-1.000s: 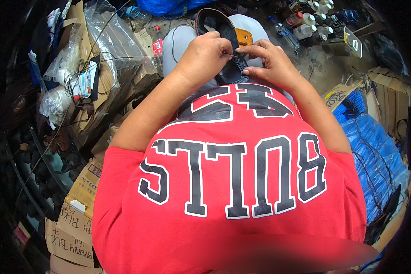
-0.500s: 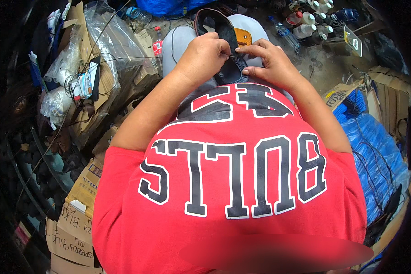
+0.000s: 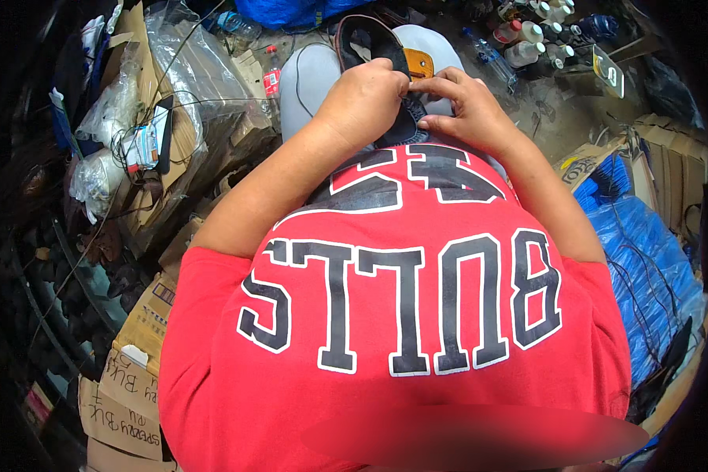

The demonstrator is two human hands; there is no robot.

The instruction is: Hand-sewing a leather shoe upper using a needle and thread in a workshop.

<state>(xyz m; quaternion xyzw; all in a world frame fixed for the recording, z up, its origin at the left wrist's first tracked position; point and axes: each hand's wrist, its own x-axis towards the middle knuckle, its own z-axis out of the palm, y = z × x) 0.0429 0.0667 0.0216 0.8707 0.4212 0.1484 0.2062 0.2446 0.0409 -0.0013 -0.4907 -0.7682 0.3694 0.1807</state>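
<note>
Both hands are working on one dark shoe lying on the lap over the grey trousers. Left hand is closing over the shoe's near end, fingers curled down around it. Right hand is pinching the same near edge, fingertips pressing dark material just beside the left knuckles. Shoe's long axis is running away from the body, tan tongue patch showing just beyond both hands; the two hands are sitting about equally near, touching the shoe.

Scanning left to right:
- Far left of the left hand: clear plastic bags draping over flattened brown cardboard, some sheets bearing handwritten dark marks.
- Just left of the left hand: small red-labelled bottle.
- Beyond the right hand: cluster of white bottles with red caps.
- Right of the right hand: printed cardboard box, then blue tarpaulin.
</note>
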